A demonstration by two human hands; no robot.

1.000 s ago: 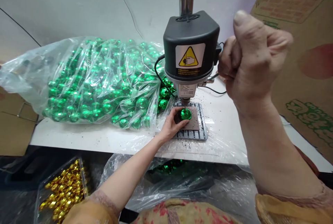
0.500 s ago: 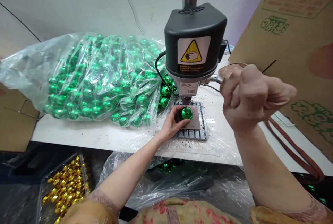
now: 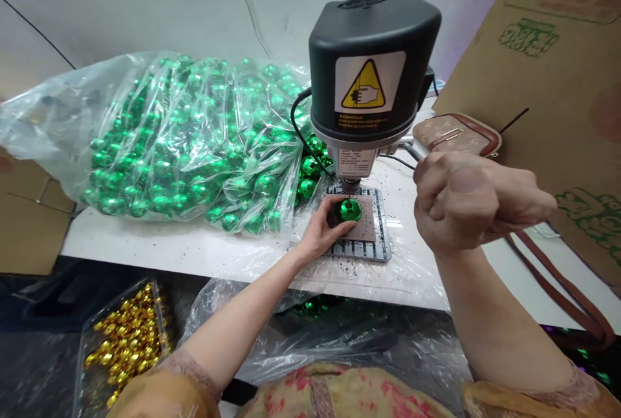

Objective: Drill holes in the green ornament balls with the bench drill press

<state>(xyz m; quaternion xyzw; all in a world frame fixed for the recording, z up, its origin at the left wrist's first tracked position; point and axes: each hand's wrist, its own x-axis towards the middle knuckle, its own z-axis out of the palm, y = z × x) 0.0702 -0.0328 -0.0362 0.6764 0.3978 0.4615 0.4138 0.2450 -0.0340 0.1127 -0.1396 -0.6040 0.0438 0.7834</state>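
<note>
the white bench (image 3: 160, 246) is covered at its back-left by a big clear bag of green balls (image 3: 179, 143). a black-headed drill press (image 3: 371, 68) is stood to the bag's right, w/ a yellow warning label on its front. the right hand (image 3: 466, 201) is clenched in a fist beside the press; what it grips can't be told. the left hand (image 3: 325, 230) is closed round a green ball (image 3: 349, 209), shiny & faceted, held on the brown pad directly under the drill tip.
</note>
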